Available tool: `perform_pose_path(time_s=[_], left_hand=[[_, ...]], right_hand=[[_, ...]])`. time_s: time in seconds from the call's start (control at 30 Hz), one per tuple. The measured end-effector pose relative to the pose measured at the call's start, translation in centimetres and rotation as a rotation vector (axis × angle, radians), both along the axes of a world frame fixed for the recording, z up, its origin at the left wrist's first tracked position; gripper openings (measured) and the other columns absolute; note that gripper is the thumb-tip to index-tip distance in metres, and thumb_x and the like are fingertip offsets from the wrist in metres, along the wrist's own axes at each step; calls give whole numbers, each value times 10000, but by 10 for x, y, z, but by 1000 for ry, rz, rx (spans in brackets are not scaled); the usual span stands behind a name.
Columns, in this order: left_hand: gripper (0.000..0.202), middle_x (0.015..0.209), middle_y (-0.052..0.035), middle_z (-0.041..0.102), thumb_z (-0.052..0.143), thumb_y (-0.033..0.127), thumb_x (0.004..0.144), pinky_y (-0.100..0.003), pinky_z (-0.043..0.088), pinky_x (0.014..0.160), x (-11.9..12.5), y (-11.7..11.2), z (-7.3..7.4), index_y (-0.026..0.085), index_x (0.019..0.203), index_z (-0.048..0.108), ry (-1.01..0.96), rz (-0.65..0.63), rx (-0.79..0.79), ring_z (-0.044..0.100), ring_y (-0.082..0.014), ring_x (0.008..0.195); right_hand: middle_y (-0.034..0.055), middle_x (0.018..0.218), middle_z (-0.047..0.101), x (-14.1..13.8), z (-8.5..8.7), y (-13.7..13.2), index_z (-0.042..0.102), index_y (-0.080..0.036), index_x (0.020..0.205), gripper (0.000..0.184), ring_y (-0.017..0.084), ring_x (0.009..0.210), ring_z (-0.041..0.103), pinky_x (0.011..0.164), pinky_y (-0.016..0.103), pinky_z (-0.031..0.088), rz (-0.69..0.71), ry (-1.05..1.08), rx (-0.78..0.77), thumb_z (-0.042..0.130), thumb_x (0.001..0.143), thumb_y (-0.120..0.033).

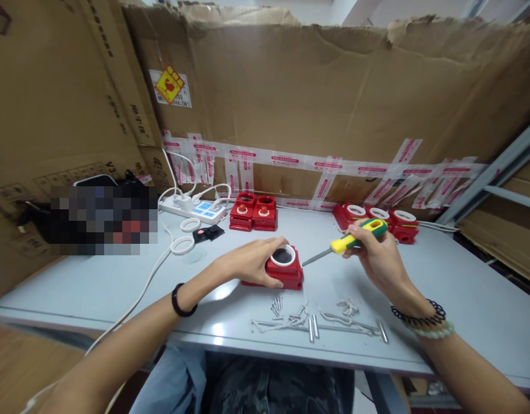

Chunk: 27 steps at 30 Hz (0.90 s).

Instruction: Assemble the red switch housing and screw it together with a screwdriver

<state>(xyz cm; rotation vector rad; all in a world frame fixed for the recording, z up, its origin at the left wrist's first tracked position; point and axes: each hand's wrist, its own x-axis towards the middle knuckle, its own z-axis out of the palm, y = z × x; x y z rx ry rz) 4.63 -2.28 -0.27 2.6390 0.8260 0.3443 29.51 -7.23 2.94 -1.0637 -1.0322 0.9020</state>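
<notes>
My left hand (pixel 258 260) is wrapped round a red housing (pixel 294 278) with a white ring (pixel 283 256) on its top, steadying it on the table. In my right hand (pixel 379 256) is a screwdriver (pixel 340 244) with a yellow and green handle, its tip close to the housing's right side. Whether the tip touches the housing I cannot tell. Nearer to me lie several screws (pixel 277 307), metal pins (pixel 313 329), a thin metal rod (pixel 342 329) and bits of white string (pixel 346 309).
Two red housings (pixel 253 213) stand at the back, and more with white rings (pixel 377 215) at the back right. A power strip (pixel 199 208) with white cables, loose white rings (pixel 182 245) and small black parts (pixel 208 233) are at the left. Cardboard (pixel 290 86) walls the table's back.
</notes>
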Motion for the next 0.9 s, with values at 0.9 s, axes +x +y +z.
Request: perform_pose_path(time_s=[0.9], left_hand=[[764, 1191, -102, 559, 693, 622, 640, -366, 445, 848, 0, -1, 5, 224, 1224, 403, -8, -8, -80, 565, -292, 1040]], right_hand=[[-35, 592, 593, -1, -24, 33, 565, -145, 689, 189, 98, 478, 588, 472, 247, 578, -92, 141, -58, 719, 657, -249]])
